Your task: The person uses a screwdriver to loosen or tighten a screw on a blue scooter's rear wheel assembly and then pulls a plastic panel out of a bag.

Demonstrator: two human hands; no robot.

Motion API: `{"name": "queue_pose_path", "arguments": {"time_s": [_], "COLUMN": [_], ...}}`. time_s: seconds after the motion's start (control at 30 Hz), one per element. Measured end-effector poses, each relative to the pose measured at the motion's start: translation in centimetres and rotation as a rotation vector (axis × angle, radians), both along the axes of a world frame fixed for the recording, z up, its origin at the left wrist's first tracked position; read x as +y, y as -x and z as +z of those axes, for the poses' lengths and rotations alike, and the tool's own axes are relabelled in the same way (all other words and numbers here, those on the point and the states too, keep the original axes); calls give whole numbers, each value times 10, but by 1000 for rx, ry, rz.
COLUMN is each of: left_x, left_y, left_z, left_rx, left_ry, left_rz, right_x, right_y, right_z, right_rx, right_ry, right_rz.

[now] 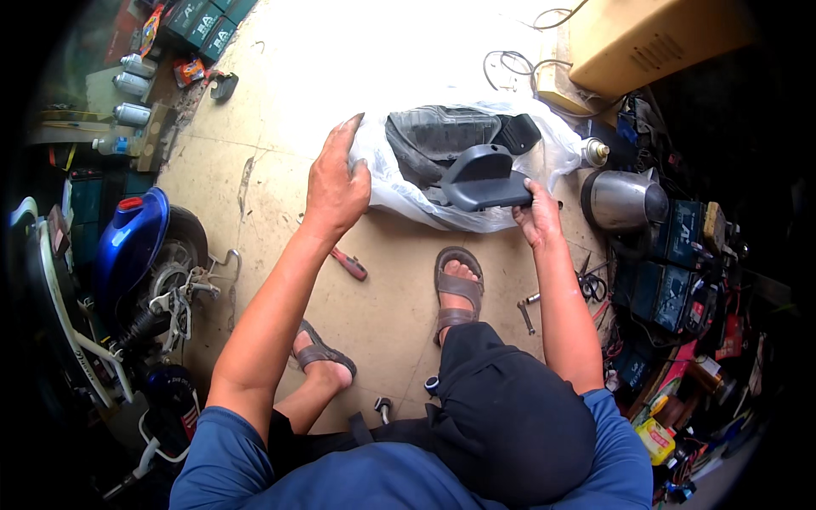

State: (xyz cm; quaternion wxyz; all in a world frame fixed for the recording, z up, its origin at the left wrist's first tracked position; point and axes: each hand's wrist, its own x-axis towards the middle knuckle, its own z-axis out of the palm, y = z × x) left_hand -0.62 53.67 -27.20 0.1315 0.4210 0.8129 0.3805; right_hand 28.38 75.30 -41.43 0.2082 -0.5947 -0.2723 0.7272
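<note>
A white plastic bag (408,211) lies on the floor in front of me with its mouth spread wide. Several dark plastic parts (450,132) are inside it. My right hand (539,216) grips one end of a black plastic part (486,189), a flat piece with a raised rounded fin that has a small hole. This part is held over the near side of the bag's mouth. At the bag's left rim is my left hand (337,183), its thumb and fingers apart and nothing in them. Whether it touches the plastic I cannot tell.
A red-handled screwdriver (349,264) lies near my feet. Right of the bag stand a steel kettle (625,201) and a spray can (597,152), with scissors (590,286) nearer. A blue scooter (136,238) is at left. A cardboard box (654,42) stands far right.
</note>
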Motion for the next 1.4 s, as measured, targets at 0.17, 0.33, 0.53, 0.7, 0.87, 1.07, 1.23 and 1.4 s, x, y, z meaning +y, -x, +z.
{"name": "queue_pose_path", "arguments": {"time_s": [0.17,0.33,0.53,0.7,0.87,1.07,1.23,1.4], "left_x": [1,7,-8,-4,-6,-4,-5,-12], "left_y": [-5,-8,0,1,8,1,-4,1], "left_z": [4,0,1,-5,-11,-5,-9,-21], "left_rx": [-43,-53,-38,-55,-7,-174,-220,-186], "left_ry": [0,5,34,22,29,63,62,-1], "left_rz": [-1,-42,17,44,84,101,109,97], "right_x": [6,61,48,65,52,28,22,25], "right_y": [39,83,127,120,89,89,95,94], "right_z": [-12,-41,59,2,-42,-34,-46,-40], "right_rx": [-376,-214,653,-26,-737,-586,-90,532], "right_ry": [-694,-641,-214,-403,-821,-925,-550,-28], "right_rz": [607,326,446,471,767,882,683,212]}}
